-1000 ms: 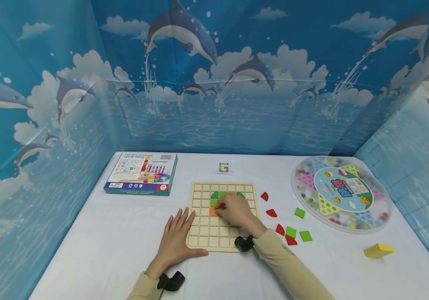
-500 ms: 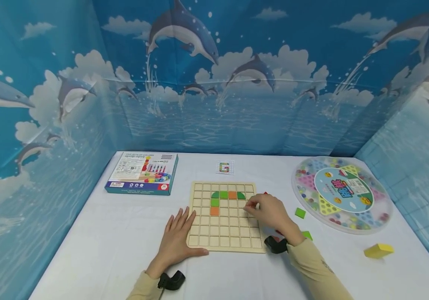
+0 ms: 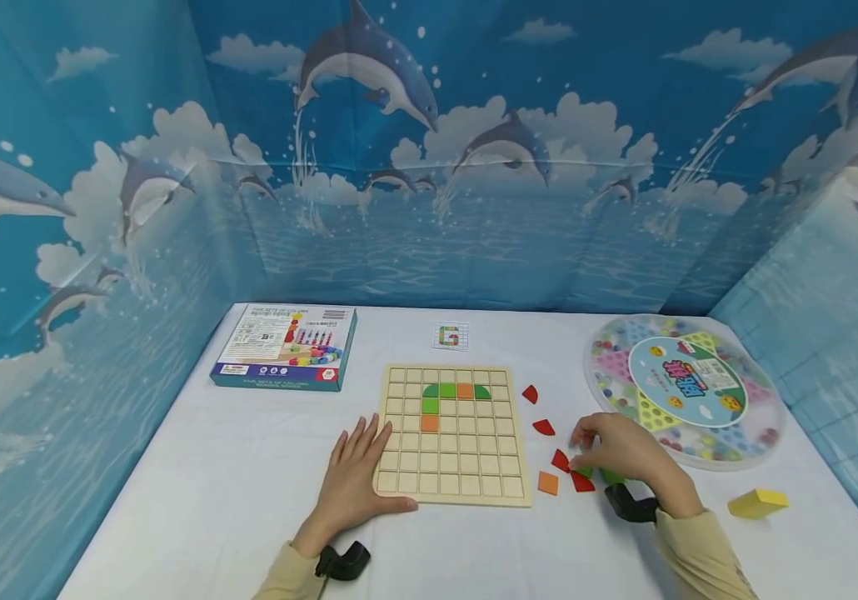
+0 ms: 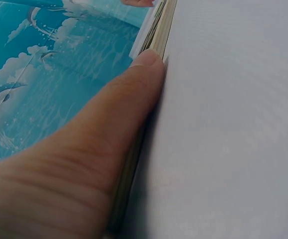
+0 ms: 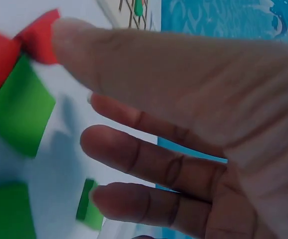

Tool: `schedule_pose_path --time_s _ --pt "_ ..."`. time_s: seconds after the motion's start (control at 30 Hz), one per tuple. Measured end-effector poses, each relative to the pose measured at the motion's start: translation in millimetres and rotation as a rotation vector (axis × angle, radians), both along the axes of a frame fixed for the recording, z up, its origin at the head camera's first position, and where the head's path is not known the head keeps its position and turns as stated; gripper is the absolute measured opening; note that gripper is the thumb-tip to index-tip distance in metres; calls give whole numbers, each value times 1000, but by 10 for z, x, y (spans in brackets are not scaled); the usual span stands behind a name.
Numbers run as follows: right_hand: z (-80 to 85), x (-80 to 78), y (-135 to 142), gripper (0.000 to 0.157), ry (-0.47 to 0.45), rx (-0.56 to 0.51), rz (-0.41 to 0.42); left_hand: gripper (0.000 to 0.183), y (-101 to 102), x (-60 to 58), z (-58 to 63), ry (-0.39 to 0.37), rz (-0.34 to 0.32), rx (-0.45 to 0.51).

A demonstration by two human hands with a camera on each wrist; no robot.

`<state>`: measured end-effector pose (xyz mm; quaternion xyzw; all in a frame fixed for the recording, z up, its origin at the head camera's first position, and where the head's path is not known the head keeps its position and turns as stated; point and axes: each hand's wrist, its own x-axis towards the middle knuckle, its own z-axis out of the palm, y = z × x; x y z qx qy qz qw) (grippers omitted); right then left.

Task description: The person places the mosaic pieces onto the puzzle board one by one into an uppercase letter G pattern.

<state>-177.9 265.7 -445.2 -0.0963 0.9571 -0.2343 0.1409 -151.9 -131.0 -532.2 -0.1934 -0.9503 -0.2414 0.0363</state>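
Note:
My left hand [image 3: 354, 475] lies flat with spread fingers at the left edge of a wooden grid board [image 3: 471, 493]. Its thumb [image 4: 129, 94] runs along the board's near edge. Green and orange pieces form a bent row on the board: a green square [image 3: 430, 406], an orange square [image 3: 429, 423] and rounded green corners among them. Off to the right, my right hand [image 3: 620, 450] hovers over loose tiles with nothing between its fingers. Below its thumb tip are a green square tile [image 5: 22, 109] and a red quarter-round piece [image 5: 42, 37].
More red pieces [image 3: 544, 427] and an orange square [image 3: 548, 483] lie beside the board. A patterned card [image 3: 451, 335] is behind it. A boxed game [image 3: 282, 348] stands back left, a round marble game [image 3: 687, 387] back right, a yellow block [image 3: 757, 503] front right.
My right hand has left the board and moved right to the loose tiles, uncovering the orange square on the grid and the one beside the board. The left hand stays put.

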Motion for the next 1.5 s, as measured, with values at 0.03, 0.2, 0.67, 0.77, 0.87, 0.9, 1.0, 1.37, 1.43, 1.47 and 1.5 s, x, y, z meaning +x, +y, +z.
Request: schedule_pose_path --time_s 0.03,0.2,0.67,0.77,0.87,0.9,1.0,1.37,1.43,1.47,1.5 --pt "-10 12 28 26 -16 1 -5 118 0 2 -2 -2 0 2" --pt "-75 64 135 28 -60 -60 -6 119 2 9 -2 -16 -4 11" --pt "-209 37 139 28 3 -83 -38 118 -6 -2 19 -7 -8 16" --pt "-229 28 136 26 9 -88 -40 119 -9 3 5 -15 1 6" --pt "-244 19 134 23 13 -91 -45 119 -12 3 -3 -25 6 0" --pt "-248 16 134 22 17 -94 -44 119 -12 1 -5 -27 7 -1" --pt "-258 14 133 20 21 -103 -54 119 -7 -13 -3 -18 3 2" --pt "-292 55 118 20 65 -125 -71 118 -19 -1 22 -9 10 2" --pt "-294 68 127 19 80 -125 -70 118 -17 -2 24 -6 5 6" --pt "-289 75 132 18 87 -128 -70 118 -13 -6 24 -2 1 7" --pt "-283 79 138 17 91 -131 -73 118 -8 -10 23 -1 -2 9"
